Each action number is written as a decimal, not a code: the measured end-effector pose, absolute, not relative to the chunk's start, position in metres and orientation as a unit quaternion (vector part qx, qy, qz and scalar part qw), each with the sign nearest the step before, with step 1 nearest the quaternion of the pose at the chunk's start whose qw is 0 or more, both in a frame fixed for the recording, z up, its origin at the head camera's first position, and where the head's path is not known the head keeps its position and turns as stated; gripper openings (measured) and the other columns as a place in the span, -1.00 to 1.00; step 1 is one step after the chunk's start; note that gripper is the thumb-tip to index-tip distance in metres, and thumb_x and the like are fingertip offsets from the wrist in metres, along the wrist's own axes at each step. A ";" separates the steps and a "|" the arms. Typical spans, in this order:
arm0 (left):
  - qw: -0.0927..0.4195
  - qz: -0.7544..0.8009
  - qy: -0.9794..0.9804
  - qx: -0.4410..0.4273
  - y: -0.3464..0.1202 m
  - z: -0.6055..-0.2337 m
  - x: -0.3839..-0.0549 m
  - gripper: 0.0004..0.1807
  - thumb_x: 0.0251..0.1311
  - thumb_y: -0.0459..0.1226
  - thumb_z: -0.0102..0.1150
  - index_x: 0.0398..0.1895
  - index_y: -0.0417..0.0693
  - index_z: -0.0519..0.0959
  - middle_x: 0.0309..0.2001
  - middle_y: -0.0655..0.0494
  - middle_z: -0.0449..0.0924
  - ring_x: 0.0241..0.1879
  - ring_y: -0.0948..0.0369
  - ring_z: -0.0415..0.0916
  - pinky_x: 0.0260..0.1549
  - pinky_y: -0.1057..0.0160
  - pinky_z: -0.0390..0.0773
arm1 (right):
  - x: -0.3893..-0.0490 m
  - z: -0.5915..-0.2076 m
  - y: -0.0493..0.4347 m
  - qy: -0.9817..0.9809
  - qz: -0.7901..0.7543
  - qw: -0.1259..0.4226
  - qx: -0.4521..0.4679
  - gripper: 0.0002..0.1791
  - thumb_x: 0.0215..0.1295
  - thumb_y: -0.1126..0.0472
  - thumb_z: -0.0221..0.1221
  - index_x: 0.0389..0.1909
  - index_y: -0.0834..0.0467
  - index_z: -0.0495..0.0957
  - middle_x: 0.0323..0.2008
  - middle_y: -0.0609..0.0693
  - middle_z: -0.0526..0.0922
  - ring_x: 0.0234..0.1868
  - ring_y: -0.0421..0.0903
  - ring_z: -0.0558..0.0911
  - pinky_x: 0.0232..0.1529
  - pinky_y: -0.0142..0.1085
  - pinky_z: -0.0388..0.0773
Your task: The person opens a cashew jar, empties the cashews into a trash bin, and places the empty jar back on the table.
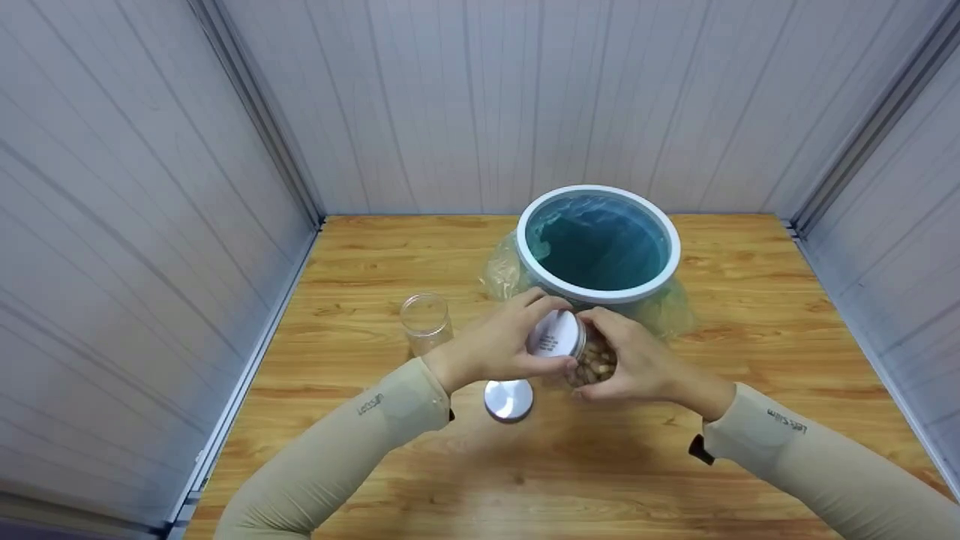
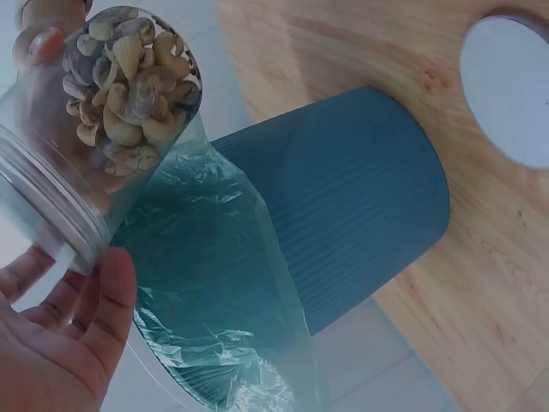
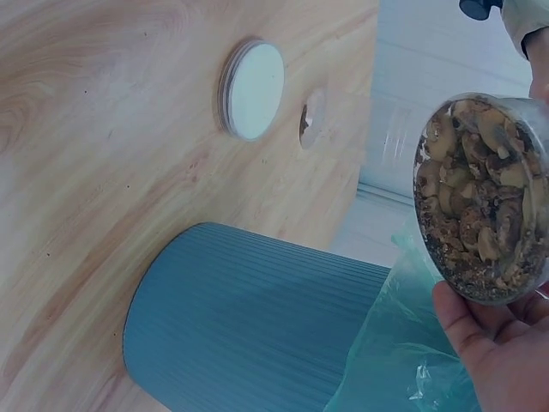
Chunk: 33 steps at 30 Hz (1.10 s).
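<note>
A clear jar of cashews is held tilted above the table, in front of a bin. My left hand grips its silver screw lid, thumb on the near side and fingers over the far side. Around the jar's body my right hand is curled. The lid sits on the jar's mouth. In the left wrist view the cashews lie toward the jar's base. Dark bits and crumbs show among the nuts through the base in the right wrist view.
Just beyond my hands stands the blue ribbed bin, with a white rim and a green plastic bag hanging over its outside. A second silver lid lies on the wooden table. A clear jar stands left of my left hand.
</note>
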<state>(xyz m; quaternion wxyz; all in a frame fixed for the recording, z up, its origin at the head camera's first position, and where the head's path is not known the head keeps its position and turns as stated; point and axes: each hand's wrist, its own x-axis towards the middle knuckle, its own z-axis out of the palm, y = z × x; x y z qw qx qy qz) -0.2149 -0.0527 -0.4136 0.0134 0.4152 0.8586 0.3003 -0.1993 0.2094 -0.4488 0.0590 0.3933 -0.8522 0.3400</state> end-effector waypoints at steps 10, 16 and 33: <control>0.017 0.300 0.863 0.406 -0.054 -0.412 -0.216 -0.08 0.28 0.30 0.40 0.57 0.08 0.37 0.44 0.09 0.46 0.28 0.15 0.48 0.20 0.14 0.69 | -0.200 -0.447 0.209 -0.850 0.341 0.059 0.397 -0.10 -0.06 -0.05 0.67 0.27 0.20 0.50 0.11 -0.01 0.67 0.04 -0.18 0.60 0.08 -0.22 0.70; 0.047 0.316 0.810 0.492 -0.061 -0.408 -0.221 0.06 0.20 0.07 0.53 0.69 0.02 0.22 0.62 0.00 0.23 0.54 0.09 0.22 0.43 0.03 0.51 | -0.199 -0.447 0.210 -0.847 0.339 0.053 0.407 -0.07 0.00 -0.12 0.66 0.31 0.19 0.47 0.14 -0.01 0.65 0.08 -0.17 0.61 0.08 -0.20 0.72; 0.056 0.328 0.804 0.493 -0.062 -0.410 -0.222 -0.04 0.11 -0.08 0.57 0.59 -0.07 0.36 0.52 -0.03 0.32 0.47 0.07 0.26 0.34 0.08 0.56 | -0.201 -0.451 0.211 -0.846 0.342 0.063 0.404 -0.07 -0.05 -0.09 0.68 0.29 0.21 0.49 0.12 0.00 0.66 0.07 -0.15 0.61 0.07 -0.20 0.72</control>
